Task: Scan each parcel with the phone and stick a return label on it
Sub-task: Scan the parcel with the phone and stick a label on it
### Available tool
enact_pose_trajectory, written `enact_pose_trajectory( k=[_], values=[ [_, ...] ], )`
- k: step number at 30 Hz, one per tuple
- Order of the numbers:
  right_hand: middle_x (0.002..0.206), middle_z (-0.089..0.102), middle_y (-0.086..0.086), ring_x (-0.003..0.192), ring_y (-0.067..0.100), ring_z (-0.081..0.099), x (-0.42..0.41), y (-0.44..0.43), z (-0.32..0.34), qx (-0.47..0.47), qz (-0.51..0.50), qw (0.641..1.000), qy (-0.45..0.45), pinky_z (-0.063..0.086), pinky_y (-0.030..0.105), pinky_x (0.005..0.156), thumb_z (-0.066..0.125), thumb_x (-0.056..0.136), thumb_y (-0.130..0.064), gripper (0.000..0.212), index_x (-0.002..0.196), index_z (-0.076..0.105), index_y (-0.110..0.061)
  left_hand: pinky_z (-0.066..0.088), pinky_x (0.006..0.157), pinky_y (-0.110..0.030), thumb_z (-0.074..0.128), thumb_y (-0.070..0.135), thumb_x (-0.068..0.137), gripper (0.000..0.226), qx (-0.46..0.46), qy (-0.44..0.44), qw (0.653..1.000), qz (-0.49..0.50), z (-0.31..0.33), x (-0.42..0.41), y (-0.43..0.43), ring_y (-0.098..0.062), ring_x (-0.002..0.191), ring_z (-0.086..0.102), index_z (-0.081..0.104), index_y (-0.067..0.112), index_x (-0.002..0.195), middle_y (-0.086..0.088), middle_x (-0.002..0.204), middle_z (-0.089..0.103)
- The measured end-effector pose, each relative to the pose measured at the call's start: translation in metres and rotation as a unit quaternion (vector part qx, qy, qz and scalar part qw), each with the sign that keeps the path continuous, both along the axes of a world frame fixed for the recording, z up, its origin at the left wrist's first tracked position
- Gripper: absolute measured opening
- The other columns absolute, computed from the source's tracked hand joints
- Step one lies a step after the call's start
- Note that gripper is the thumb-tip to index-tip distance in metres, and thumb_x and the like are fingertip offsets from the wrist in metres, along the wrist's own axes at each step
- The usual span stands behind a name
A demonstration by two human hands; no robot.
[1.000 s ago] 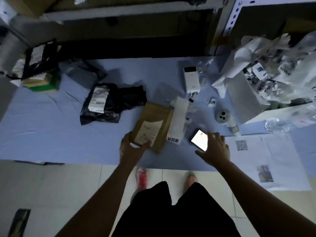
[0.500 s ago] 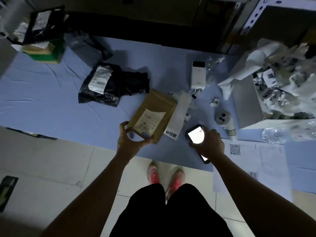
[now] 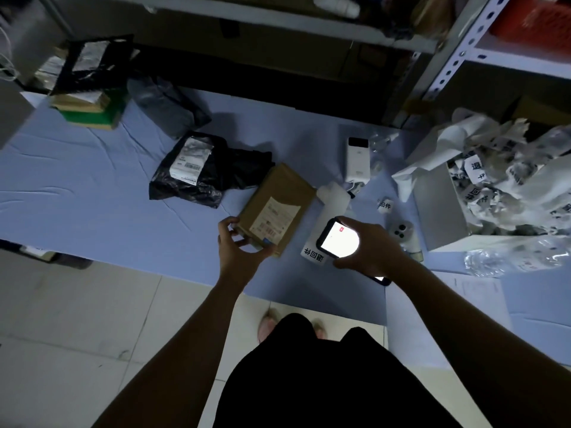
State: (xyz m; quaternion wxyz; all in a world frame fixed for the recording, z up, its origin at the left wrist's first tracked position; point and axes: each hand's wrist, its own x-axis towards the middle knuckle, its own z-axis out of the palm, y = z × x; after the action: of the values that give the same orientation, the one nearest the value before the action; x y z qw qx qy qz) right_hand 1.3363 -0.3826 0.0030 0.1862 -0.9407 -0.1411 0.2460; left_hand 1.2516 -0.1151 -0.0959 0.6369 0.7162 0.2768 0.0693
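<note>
While left hand (image 3: 238,256) fingers clamp brown parcel (image 3: 279,200) corner, right hand (image 3: 374,251) fingers wrap lit phone (image 3: 337,242)

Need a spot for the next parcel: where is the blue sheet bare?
Widest bare patch: blue sheet left of the black bag, nearer than the parcel stack. Crowded right of the brown parcel: label roll, power bank, scrap box.

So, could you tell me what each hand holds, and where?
The left hand grips the brown parcel by its near end; the right hand holds the phone across its long edges.
</note>
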Motion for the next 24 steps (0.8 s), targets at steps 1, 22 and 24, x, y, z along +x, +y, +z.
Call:
enact_pose_trajectory(
  k=[1, 22, 24],
  values=[
    [0.139, 0.061, 0.001, 0.127, 0.025, 0.056, 0.001, 0.002, 0.004, -0.024, 0.023, 0.999, -0.004, 0.052, 0.047, 0.097, 0.085, 0.067, -0.047, 0.099, 0.153, 0.037, -0.034, 0.063, 0.07, -0.039, 0.099, 0.015, 0.049, 0.092, 0.012, -0.004, 1.0, 0.006, 0.001, 0.001, 0.003, -0.025, 0.106, 0.067, 0.043, 0.04, 0.118, -0.009, 0.134, 0.049],
    [0.12, 0.056, -0.003, 0.106, 0.018, 0.055, -0.014, 0.005, -0.002, -0.086, -0.013, 0.995, -0.052, 0.054, 0.039, 0.087, 0.082, 0.065, -0.057, 0.097, 0.148, 0.036, -0.04, 0.061, 0.078, -0.045, 0.097, 0.019, 0.053, 0.085, 0.041, 0.039, 0.998, 0.043, 0.012, 0.017, -0.003, -0.028, 0.103, 0.061, 0.038, 0.036, 0.112, -0.007, 0.118, 0.053],
    [0.112, 0.051, -0.003, 0.101, 0.017, 0.053, -0.015, 0.001, -0.014, -0.064, -0.064, 0.994, -0.053, 0.054, 0.039, 0.086, 0.083, 0.062, -0.058, 0.093, 0.144, 0.042, -0.038, 0.059, 0.079, -0.05, 0.096, 0.026, 0.058, 0.08, 0.042, 0.052, 0.997, 0.026, 0.012, 0.02, -0.011, -0.032, 0.104, 0.061, 0.039, 0.035, 0.113, -0.006, 0.113, 0.06]
  ],
)
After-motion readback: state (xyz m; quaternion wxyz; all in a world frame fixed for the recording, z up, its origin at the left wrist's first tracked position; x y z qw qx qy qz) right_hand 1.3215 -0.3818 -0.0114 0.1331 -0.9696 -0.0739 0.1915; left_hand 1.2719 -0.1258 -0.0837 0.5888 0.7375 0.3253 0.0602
